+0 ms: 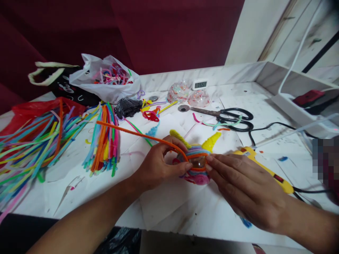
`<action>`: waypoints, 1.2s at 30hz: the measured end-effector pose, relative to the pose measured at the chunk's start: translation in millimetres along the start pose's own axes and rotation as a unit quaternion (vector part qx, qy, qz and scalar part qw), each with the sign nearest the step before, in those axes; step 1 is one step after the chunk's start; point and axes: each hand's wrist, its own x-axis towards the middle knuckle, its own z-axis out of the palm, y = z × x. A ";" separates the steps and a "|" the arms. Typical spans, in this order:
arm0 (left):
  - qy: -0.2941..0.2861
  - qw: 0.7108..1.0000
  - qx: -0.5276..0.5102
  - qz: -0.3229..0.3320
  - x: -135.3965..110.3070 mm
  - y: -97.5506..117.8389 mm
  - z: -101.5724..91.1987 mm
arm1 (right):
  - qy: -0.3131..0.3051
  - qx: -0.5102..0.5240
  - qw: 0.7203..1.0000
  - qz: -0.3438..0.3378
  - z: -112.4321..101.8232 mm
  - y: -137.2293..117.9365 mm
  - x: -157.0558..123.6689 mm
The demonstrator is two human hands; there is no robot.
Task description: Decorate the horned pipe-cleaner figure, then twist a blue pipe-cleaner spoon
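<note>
Between my hands is a small rounded craft figure (197,149) wound in coloured pipe cleaners, with two yellow points sticking up and pink at its bottom. A clear shiny patch (198,162) shows in its middle, edged in orange. My left hand (161,158) is closed, thumb and fingers pinching an orange pipe cleaner (132,132) against the figure's left side; the long free end reaches out to the upper left. On the right side, the fingers of my right hand (243,187) are pressed together and grip the figure's edge. Its back is hidden.
Loose pipe cleaners (34,141) and a bundle (104,141) lie left. Behind are a white bag (79,79) of scraps, black-handled scissors (219,113), clear domes (180,93) and a small digital display (200,84). A yellow glue gun (265,169) and power strip (304,109) are right.
</note>
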 end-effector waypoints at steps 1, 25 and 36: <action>0.000 1.000 0.000 -0.003 0.0 0.4 0.3 | -0.001 -0.001 1.000 0.002 -0.4 -0.5 0.5; 0.000 1.000 0.027 0.001 -0.1 3.9 1.8 | 0.021 -0.016 0.999 0.019 -7.0 3.7 3.6; 0.000 0.999 0.039 -0.001 -0.5 0.4 1.1 | 0.056 -0.013 0.996 0.072 -10.4 6.1 12.1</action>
